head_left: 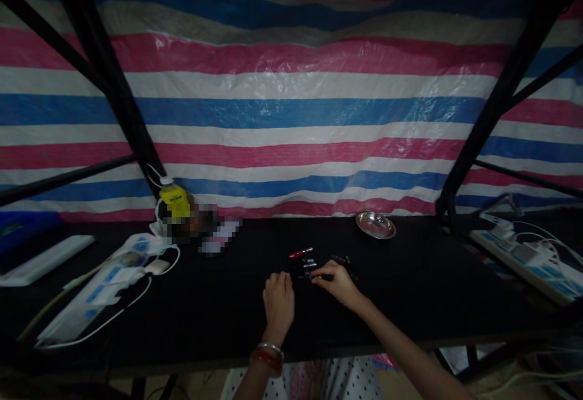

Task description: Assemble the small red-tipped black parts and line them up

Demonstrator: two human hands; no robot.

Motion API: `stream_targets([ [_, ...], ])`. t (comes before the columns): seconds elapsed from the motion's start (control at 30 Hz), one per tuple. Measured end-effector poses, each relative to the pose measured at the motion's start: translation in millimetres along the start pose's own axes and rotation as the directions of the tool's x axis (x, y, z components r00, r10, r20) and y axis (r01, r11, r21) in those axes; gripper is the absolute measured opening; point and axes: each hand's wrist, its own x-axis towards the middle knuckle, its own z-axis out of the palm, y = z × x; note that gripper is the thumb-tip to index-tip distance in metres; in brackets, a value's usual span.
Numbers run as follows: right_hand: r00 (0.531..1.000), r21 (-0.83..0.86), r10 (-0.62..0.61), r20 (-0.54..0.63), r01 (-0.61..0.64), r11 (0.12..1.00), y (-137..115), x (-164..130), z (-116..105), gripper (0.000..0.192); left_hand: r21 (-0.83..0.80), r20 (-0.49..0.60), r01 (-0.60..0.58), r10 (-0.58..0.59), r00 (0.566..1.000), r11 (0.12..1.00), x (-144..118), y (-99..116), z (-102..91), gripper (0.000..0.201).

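Observation:
My right hand (337,282) is closed in a pinch on a small dark pen-like tube (304,276) at the middle of the black table. My left hand (279,298) has its fingers curled shut at the left side of that tube; what they hold, if anything, is hidden. Just beyond the hands lie a red tube with a silver end (301,253) and, nearer, a dark tube with a silver end (304,263). Some small dark pieces (346,261) rest behind my right hand, too dim to make out.
A round metal dish (376,224) stands at the back right of the table (423,291). On the left are a power strip (102,288) with cords, a yellow-labelled bottle (174,200) and a blurred flat item (221,236). Another power strip (528,260) lies far right.

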Motion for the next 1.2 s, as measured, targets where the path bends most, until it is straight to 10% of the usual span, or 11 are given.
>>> stream_targets([
  [0.37,0.995,-0.336,-0.089,0.051,0.101,0.936,19,-5,11,0.018,0.401,0.081,-0.075,0.046,0.996,0.913,4,7,-1.1,0.032],
  [1.2,0.988,-0.638,-0.148,0.030,0.133,0.758,10,11,10,0.024,0.340,0.172,-0.180,0.127,0.977,0.923,53,1,5.4,0.028],
])
